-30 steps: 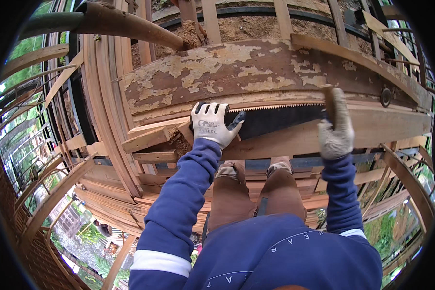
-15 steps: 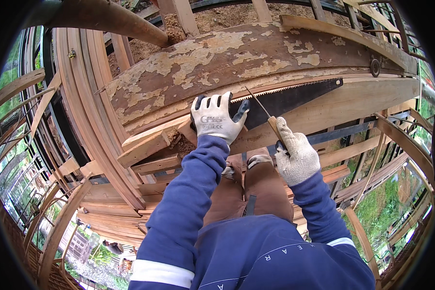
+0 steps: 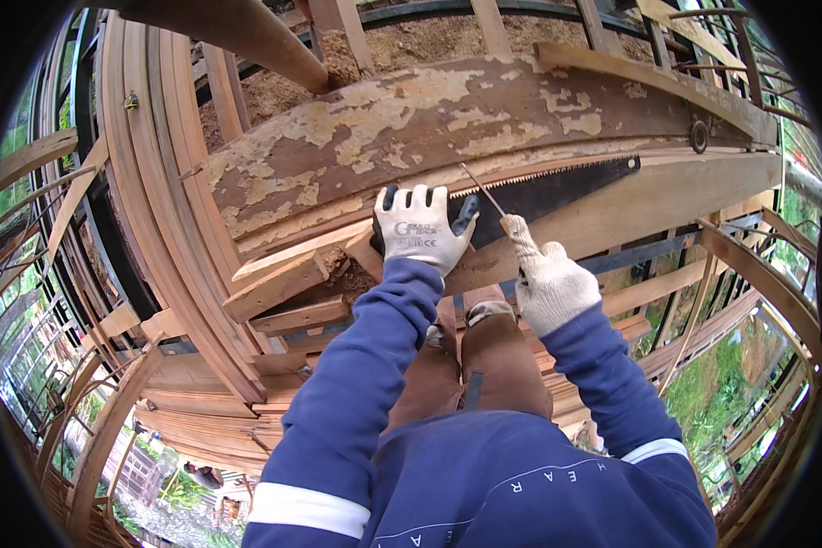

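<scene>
Right hand (image 3: 559, 290) re-set: forefinger now stretched over the grip end of the thin file (image 3: 483, 189), largely bare wood half a second ago.
Saw (image 3: 571, 189) lies along the pale beam (image 3: 630, 208), teeth toward the flaking board (image 3: 411, 137); file crosses the tooth line close to the left hand (image 3: 420, 233). Right fingers closed round the file; left fingers spread over the saw's near end, thumb out by the blade, any pinch underneath hidden. Risk, my reading: blade could shift or chatter if the left hand's press eases, as no clamp shows. A stroke with file skewed might skip off a tooth, toward the left thumb; long forefinger reach could leave right knuckles brushing the teeth.
</scene>
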The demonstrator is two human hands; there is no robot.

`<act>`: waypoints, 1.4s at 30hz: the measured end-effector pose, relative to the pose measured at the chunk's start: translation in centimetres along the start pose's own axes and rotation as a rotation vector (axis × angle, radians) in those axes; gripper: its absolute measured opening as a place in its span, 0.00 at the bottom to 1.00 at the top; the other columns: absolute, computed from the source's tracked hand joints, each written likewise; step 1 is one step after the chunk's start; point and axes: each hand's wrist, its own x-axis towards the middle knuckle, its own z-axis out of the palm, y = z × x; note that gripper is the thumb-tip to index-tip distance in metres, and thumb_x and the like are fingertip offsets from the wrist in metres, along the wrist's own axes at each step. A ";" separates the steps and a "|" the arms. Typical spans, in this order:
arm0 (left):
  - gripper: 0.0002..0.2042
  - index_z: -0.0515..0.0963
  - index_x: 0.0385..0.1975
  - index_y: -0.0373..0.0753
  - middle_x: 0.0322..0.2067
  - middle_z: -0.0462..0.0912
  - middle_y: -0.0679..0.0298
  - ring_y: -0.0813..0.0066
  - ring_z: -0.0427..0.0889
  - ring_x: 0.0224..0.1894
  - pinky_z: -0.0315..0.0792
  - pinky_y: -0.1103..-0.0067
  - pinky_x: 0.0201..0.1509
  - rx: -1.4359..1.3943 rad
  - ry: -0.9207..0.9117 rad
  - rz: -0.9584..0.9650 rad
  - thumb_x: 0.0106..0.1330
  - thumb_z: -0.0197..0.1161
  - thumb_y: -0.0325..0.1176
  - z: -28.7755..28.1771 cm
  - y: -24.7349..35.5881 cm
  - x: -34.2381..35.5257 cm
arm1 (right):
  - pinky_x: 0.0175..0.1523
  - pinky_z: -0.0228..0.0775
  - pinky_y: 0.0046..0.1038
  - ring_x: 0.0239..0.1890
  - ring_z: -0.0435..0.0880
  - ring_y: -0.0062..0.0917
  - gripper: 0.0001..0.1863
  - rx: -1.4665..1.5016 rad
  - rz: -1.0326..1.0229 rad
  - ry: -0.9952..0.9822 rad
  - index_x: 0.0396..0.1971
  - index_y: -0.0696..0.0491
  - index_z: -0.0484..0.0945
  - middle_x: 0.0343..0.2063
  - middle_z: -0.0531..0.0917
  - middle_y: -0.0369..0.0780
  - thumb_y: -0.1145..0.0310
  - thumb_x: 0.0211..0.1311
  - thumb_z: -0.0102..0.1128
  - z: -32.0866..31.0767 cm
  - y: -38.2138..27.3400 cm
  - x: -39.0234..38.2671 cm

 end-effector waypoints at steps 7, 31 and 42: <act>0.27 0.81 0.47 0.47 0.46 0.83 0.59 0.58 0.78 0.56 0.58 0.55 0.71 -0.035 -0.118 -0.041 0.55 0.71 0.59 -0.7 0.4 -0.2 | 0.39 0.81 0.38 0.31 0.86 0.41 0.42 0.285 -0.038 0.348 0.74 0.44 0.67 0.34 0.81 0.47 0.79 0.56 0.60 0.5 1.7 1.1; 0.25 0.83 0.42 0.44 0.42 0.83 0.61 0.60 0.80 0.50 0.60 0.57 0.69 -0.131 0.078 -0.121 0.61 0.63 0.61 2.3 0.3 -1.0 | 0.68 0.68 0.48 0.61 0.77 0.46 0.34 -0.165 -1.025 0.444 0.65 0.52 0.75 0.59 0.80 0.48 0.65 0.54 0.62 5.3 6.2 29.9; 0.23 0.84 0.41 0.45 0.41 0.85 0.63 0.60 0.81 0.49 0.60 0.55 0.68 -0.136 0.125 -0.148 0.62 0.62 0.59 3.2 1.2 0.4 | 0.68 0.67 0.46 0.62 0.77 0.46 0.30 -0.227 -0.935 0.384 0.64 0.54 0.76 0.58 0.81 0.50 0.59 0.62 0.60 4.2 6.1 29.9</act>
